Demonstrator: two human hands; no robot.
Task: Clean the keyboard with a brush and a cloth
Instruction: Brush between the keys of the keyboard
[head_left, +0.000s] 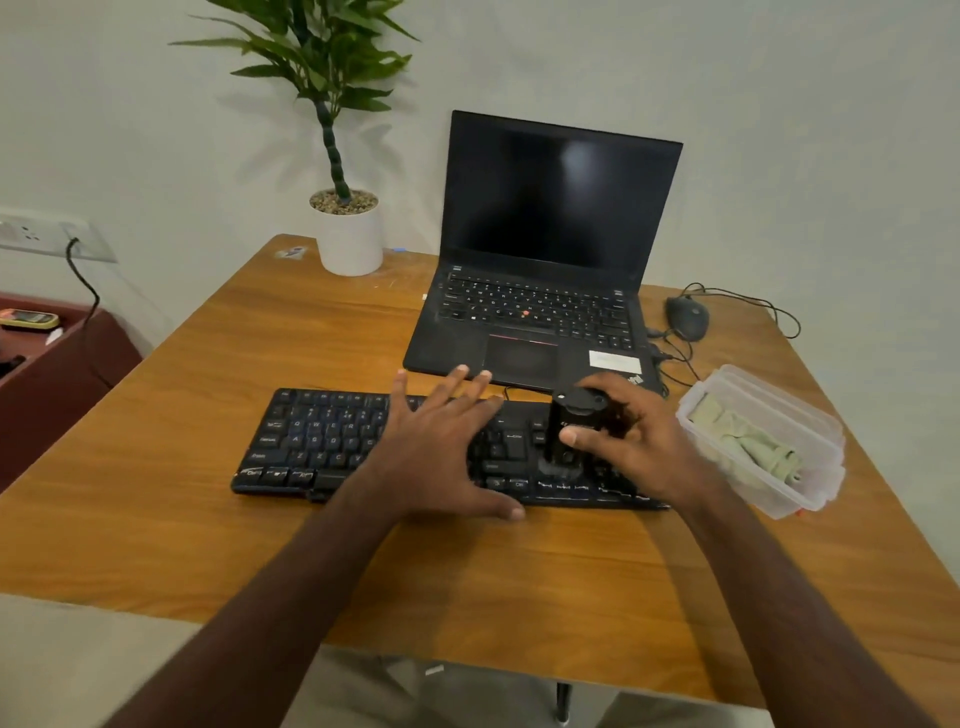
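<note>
My left hand (441, 447) lies flat with straight fingers on the middle of the keyboard (322, 441), pinning it, while at three o'clock of it my right hand (631, 441) clamps what I take to be the brush (571, 431), upright on the right-hand keys; it's blurred. I should sweep in short strokes along the rows, and the cloth (743, 441) waits in the tub (810, 415) further out at three o'clock.

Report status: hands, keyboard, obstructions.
Left hand flat on keyboard. Right hand grips black brush upright on keys. Cloth in container. Nothing blocking.

Laptop (540, 270); mouse (687, 317); potted plant (347, 228)
</note>
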